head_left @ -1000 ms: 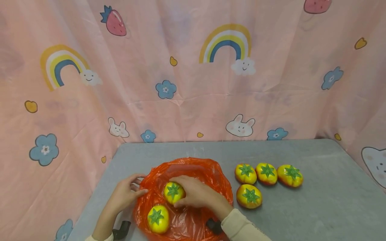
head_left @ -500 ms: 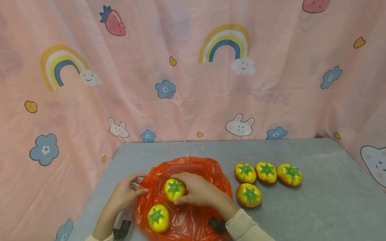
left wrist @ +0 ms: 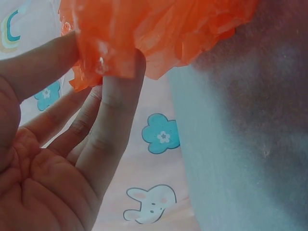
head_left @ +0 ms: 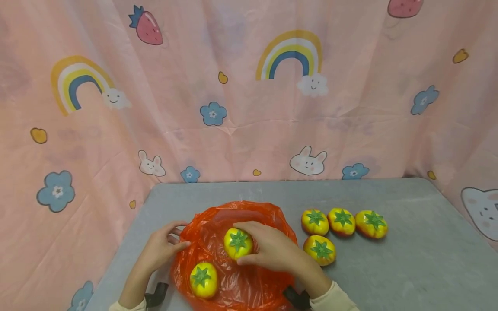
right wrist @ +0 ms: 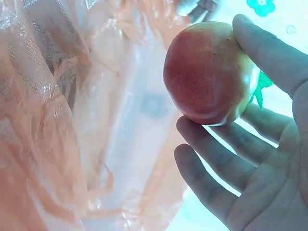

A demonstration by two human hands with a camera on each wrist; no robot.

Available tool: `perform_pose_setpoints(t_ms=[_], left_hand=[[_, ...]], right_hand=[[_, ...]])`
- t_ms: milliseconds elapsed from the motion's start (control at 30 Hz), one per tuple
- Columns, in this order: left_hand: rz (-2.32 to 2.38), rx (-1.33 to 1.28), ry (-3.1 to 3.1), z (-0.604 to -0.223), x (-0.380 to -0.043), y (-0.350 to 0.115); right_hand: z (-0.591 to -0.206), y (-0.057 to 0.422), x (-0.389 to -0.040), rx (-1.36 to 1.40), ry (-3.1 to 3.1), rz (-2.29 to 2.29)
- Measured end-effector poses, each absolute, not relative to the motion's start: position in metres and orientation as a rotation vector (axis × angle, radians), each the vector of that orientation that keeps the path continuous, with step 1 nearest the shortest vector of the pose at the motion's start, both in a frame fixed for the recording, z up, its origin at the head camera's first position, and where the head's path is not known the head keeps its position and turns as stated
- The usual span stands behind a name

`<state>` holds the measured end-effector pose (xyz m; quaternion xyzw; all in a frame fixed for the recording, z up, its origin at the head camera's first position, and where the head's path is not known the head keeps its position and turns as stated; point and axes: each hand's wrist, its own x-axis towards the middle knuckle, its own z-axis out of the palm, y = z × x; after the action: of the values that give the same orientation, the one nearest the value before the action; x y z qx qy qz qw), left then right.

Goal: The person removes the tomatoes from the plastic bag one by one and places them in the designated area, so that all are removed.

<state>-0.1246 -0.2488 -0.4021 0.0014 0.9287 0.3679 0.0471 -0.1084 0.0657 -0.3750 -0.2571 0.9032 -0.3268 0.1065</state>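
Note:
My left hand (head_left: 161,248) pinches the left rim of a red plastic bag (head_left: 249,289). In the left wrist view, the bag's thin film (left wrist: 108,38) passes between thumb and fingers. Over the bag's open mouth, my right hand (head_left: 272,248) grips a yellow persimmon (head_left: 238,243) with a green star-shaped top. Seen from the right wrist, the persimmon's reddish underside (right wrist: 207,72) faces the bag, held between thumb and fingertips. A second persimmon (head_left: 203,280) lies at the bag's lower left.
Several more persimmons (head_left: 320,249) sit in a cluster on the grey table (head_left: 412,263), right of the bag. A pink patterned curtain (head_left: 241,142) hangs behind the table. Black wrist mounts show near both sleeves.
My right hand has shifted to the right with the persimmon in its grip, now nearer the middle of the bag. The left hand keeps its place at the rim.

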Motion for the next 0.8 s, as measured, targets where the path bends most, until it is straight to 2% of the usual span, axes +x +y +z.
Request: perform_pose_setpoints(t_ms=[567,800], left_hand=[[1.138,0.025,2.84,-0.402,-0.127,-0.249],[1.148,-0.011,2.831,-0.4,-0.125,-0.248]], right_hand=[[-0.376,0.108,-0.067,-0.449,2.595,-1.033],[-0.379,0.129,-0.054,-0.434,2.559,-1.065]])
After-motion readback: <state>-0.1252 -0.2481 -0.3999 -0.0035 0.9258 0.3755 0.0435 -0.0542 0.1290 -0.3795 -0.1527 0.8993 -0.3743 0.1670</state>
